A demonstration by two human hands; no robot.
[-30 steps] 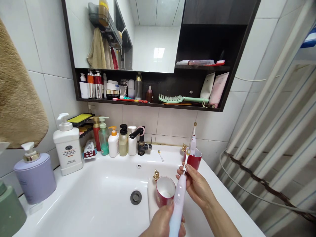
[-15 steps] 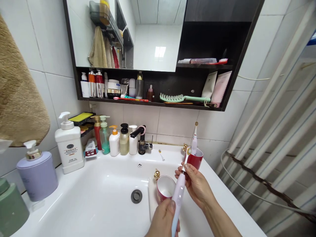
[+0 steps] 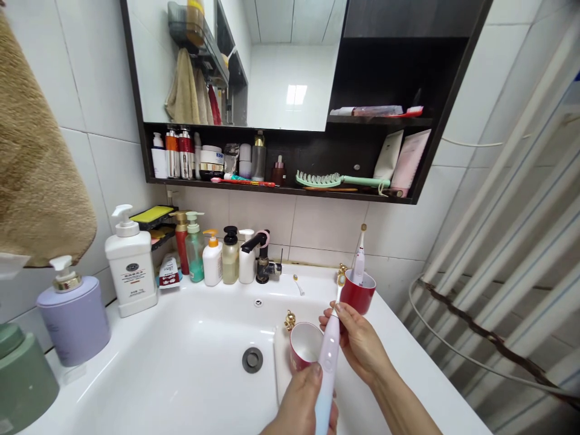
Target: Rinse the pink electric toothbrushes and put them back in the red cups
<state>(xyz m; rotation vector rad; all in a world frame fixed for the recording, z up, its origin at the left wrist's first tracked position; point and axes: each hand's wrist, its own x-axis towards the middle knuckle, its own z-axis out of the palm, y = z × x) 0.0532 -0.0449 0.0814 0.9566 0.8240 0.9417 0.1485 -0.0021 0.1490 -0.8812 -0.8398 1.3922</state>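
My left hand [image 3: 302,400] is wrapped round the pale pink-and-blue handle of an electric toothbrush [image 3: 330,350], its thumb lying along the side. The toothbrush points up and away over the right part of the sink. At its upper end, the fingers of my right hand [image 3: 365,344] pinch the neck of the white brush head [image 3: 340,284], which meets the top of the handle. Just left of the handle stands a red cup [image 3: 304,347] with a white inside. Behind my right hand, a second red cup [image 3: 359,296] holds another electric toothbrush [image 3: 359,263].
A spare brush head [image 3: 298,284] lies on the sink's back ledge, right of the black faucet [image 3: 263,260]. Several pump bottles [image 3: 212,260] line the left and back. A dark mirror cabinet [image 3: 290,190] hangs above. White pipes [image 3: 489,241] run along the right.
The brush head has come down onto the handle and straightened; the metal shaft that showed between them is now covered. My right hand has shifted slightly with it.
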